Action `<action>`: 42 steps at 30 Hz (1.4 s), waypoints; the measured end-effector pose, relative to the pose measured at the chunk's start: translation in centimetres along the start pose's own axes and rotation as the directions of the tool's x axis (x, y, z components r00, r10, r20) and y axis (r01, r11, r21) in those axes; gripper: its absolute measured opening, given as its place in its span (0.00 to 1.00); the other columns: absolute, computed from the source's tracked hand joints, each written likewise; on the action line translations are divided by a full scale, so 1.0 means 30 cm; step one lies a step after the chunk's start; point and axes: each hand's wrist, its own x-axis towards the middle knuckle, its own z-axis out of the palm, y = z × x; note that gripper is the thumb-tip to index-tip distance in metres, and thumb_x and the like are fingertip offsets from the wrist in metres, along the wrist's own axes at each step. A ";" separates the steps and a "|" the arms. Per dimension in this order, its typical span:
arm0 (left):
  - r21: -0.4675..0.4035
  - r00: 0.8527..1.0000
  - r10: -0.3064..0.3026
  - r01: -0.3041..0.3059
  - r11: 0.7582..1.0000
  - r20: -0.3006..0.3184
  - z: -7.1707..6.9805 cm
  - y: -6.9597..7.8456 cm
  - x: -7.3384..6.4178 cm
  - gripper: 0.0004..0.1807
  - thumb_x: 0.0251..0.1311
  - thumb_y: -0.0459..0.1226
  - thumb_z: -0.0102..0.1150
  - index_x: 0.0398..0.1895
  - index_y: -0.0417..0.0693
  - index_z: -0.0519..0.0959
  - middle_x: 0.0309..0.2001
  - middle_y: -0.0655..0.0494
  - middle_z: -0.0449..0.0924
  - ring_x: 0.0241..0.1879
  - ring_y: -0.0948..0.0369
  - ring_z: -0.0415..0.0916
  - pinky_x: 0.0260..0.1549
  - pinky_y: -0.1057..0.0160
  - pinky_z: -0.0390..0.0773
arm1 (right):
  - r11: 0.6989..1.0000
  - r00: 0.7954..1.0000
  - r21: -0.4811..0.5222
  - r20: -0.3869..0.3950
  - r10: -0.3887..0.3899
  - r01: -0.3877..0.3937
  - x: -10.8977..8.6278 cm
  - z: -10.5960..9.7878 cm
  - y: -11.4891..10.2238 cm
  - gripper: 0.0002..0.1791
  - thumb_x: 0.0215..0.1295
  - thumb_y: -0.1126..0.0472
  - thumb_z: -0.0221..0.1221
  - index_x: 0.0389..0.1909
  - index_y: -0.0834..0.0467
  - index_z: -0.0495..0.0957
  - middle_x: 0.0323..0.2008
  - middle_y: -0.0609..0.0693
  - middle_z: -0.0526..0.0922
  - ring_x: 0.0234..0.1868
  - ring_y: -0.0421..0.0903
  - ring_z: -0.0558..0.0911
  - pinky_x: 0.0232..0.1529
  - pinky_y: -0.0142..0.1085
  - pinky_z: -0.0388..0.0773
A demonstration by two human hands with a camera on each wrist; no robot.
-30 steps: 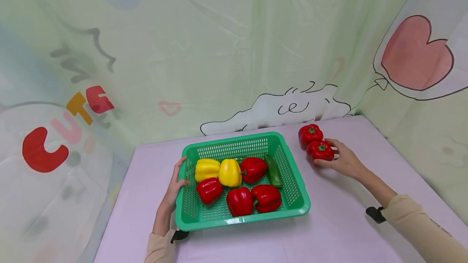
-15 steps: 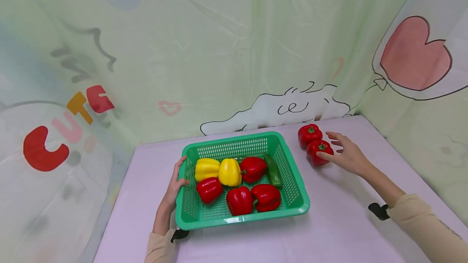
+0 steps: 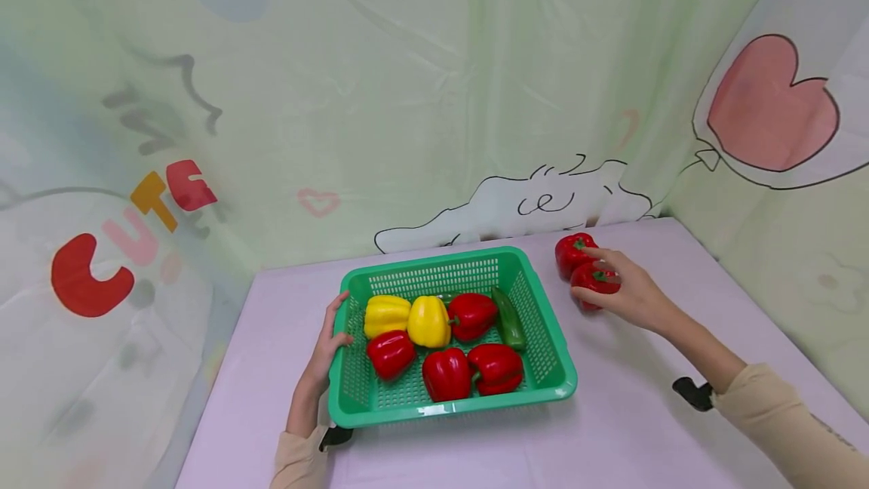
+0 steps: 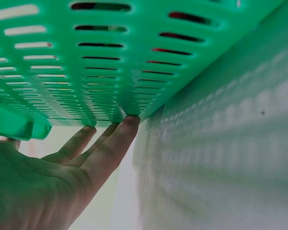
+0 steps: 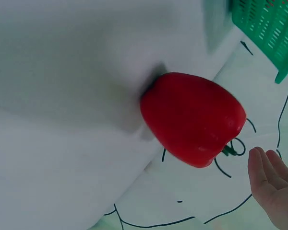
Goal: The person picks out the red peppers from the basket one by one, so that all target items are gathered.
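Observation:
My left hand (image 3: 326, 345) holds the left side of a green plastic basket (image 3: 557, 368), thumb over the rim; in the left wrist view its fingers (image 4: 116, 143) press the slotted outer wall. To the right of the basket, my right hand (image 3: 627, 291) hovers over the nearer of two red bell peppers (image 3: 585, 276), thumb and fingers spread above its stem. The other red bell pepper (image 3: 569, 256) stands just behind, partly overlapped by the first. In the right wrist view, the hand (image 5: 276, 191) appears apart from the red pepper (image 5: 192, 120).
Inside the basket lie two yellow bell peppers (image 3: 429, 321), several red bell peppers (image 3: 446, 374) and a green cucumber-like vegetable (image 3: 508, 319). A pale lilac cloth covers the table (image 3: 645, 413). Behind it hangs a printed curtain (image 3: 407, 96).
The right hand has drawn back from the nearer red pepper, then come forward again over its top. Both loose peppers and the basket stay in place, as does the left hand.

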 end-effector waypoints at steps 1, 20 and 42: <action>0.001 1.000 0.001 -0.001 1.000 0.000 0.000 -0.001 0.002 0.44 0.54 0.28 0.38 0.78 0.54 0.44 0.76 0.43 0.42 0.67 0.39 0.53 0.55 0.45 0.70 | 1.000 1.000 -0.002 -0.002 -0.011 0.011 -0.001 0.004 -0.002 0.44 0.57 0.55 0.69 0.70 0.67 0.59 0.63 0.70 0.66 0.60 0.69 0.68 0.45 0.61 0.78; 0.008 1.000 -0.007 0.008 1.000 -0.013 -0.002 0.005 0.008 0.44 0.53 0.30 0.39 0.78 0.55 0.45 0.76 0.44 0.43 0.66 0.40 0.55 0.56 0.47 0.70 | 0.954 0.948 0.020 0.106 -0.301 0.301 0.002 0.097 -0.195 0.42 0.51 0.59 0.73 0.67 0.63 0.67 0.61 0.60 0.74 0.56 0.60 0.76 0.48 0.54 0.79; 0.006 1.000 -0.021 0.021 1.000 -0.014 0.002 0.001 0.002 0.43 0.54 0.29 0.39 0.78 0.55 0.46 0.76 0.43 0.42 0.66 0.38 0.54 0.53 0.46 0.72 | 0.961 0.763 -0.044 0.617 -0.190 0.275 -0.009 0.251 -0.332 0.42 0.49 0.55 0.74 0.66 0.58 0.71 0.61 0.53 0.73 0.60 0.54 0.72 0.47 0.47 0.81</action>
